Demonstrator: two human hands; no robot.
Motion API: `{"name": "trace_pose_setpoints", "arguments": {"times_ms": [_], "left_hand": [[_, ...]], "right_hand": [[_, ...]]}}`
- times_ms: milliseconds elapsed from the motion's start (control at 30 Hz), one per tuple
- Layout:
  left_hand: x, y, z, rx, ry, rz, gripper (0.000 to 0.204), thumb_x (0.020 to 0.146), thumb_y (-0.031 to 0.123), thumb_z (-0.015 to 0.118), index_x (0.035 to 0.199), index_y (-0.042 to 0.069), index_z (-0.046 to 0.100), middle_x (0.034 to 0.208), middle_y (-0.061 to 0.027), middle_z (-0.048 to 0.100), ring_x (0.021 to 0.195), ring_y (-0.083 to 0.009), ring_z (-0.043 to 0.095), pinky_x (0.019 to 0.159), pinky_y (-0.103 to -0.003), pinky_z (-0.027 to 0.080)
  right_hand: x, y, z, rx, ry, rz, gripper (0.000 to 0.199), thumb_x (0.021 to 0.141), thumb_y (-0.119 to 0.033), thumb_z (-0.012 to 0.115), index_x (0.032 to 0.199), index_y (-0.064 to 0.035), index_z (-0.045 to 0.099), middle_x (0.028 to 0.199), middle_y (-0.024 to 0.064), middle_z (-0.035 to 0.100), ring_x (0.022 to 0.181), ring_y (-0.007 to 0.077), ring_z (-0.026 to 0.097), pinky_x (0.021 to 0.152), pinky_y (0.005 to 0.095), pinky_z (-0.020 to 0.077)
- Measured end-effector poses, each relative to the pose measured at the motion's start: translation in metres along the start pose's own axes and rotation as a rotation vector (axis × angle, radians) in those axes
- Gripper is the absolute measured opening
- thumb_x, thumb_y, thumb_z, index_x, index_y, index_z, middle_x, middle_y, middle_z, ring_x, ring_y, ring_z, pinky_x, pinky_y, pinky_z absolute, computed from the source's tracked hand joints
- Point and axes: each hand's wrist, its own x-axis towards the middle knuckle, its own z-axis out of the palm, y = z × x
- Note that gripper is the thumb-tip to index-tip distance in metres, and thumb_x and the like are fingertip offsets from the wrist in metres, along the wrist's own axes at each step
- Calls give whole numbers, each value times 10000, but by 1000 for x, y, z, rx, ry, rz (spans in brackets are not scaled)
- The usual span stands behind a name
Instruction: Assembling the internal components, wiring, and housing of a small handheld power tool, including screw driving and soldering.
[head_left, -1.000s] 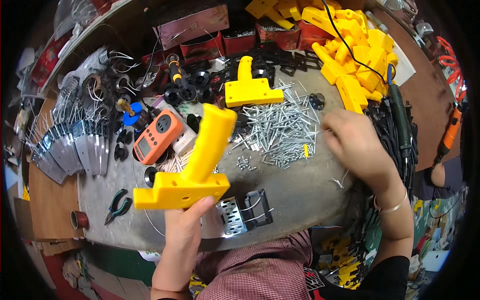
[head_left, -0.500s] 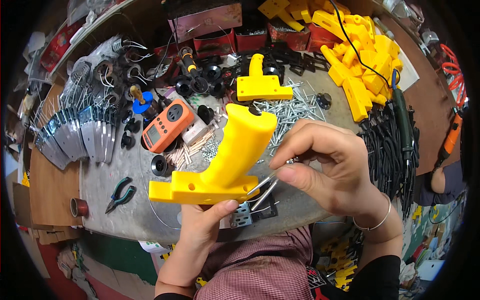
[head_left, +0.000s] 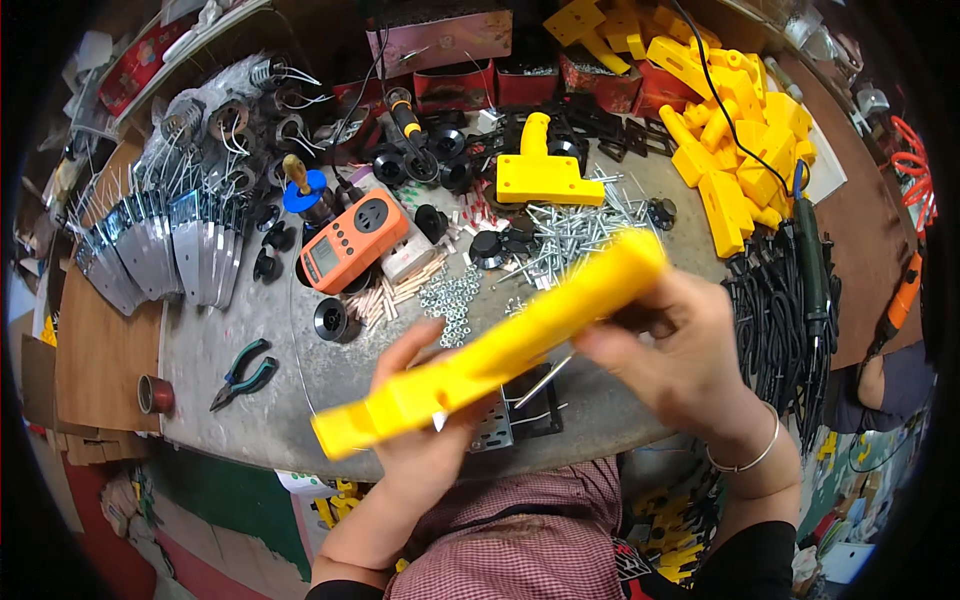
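Observation:
A yellow plastic tool handle (head_left: 520,345), smeared by motion, is tilted above the near edge of the bench, its grip end up to the right. Around its lower left end my left hand (head_left: 425,450) is closed, thumb and fingers on either side. My right hand (head_left: 690,350) is closed at the raised grip end, its fingertips partly hidden behind it; whether a small screw is also in those fingers I cannot make out. Beneath the handle lie a perforated metal bracket (head_left: 493,430) and a dark flat part (head_left: 545,412) with thin rods beside it.
Beyond my hands lie loose long screws (head_left: 585,228), small nuts (head_left: 452,305), another yellow handle (head_left: 548,178) and an orange meter (head_left: 353,242). Pliers (head_left: 243,375) and metal blades (head_left: 205,255) are at left. Yellow housings (head_left: 745,150) and black cables (head_left: 775,320) fill the right.
The yellow handle has tipped over, its grip swinging toward the right. My right hand has gone from a pinch on a small metal screw to the grip end. The view has shifted slightly.

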Motion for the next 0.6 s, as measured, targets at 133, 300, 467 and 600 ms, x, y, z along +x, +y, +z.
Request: {"name": "trace_pose_setpoints", "arguments": {"times_ms": [133, 300, 467, 600], "left_hand": [[-3, -1, -6, 408, -106, 375, 593, 826, 13, 731, 1338, 16, 432, 1299, -175, 571, 1159, -261, 602, 955, -329, 500], [-6, -23, 1, 16, 57, 154, 551, 769, -28, 763, 1269, 2, 533, 1215, -120, 572, 1080, -218, 591, 936, -313, 467], [-5, -22, 1, 62, 69, 114, 538, 780, 12, 767, 1267, -3, 539, 1172, -118, 600, 1063, -218, 602, 936, -318, 467], [-1, -23, 0, 227, -5, 309, 490, 811, 40, 737, 1262, 7, 547, 1166, -139, 653, 1038, -228, 650, 915, -332, 501]], "right_hand": [[1, 3, 3, -111, -75, 77, 205, 829, -48, 724, 1017, 8, 665, 858, 82, 691, 732, 97, 646, 633, 241, 518], [-2, -20, 5, -109, 204, -183, 201, 832, 62, 687, 1011, 20, 606, 904, 92, 674, 835, 136, 663, 704, 280, 543], [2, -29, 13, -305, 63, -467, 326, 773, 103, 721, 1024, -21, 554, 871, 130, 675, 817, 199, 679, 695, 286, 538], [-4, -34, 18, -280, 56, -442, 335, 759, 105, 729, 976, -32, 514, 864, 128, 675, 803, 199, 683, 703, 301, 542]]}}
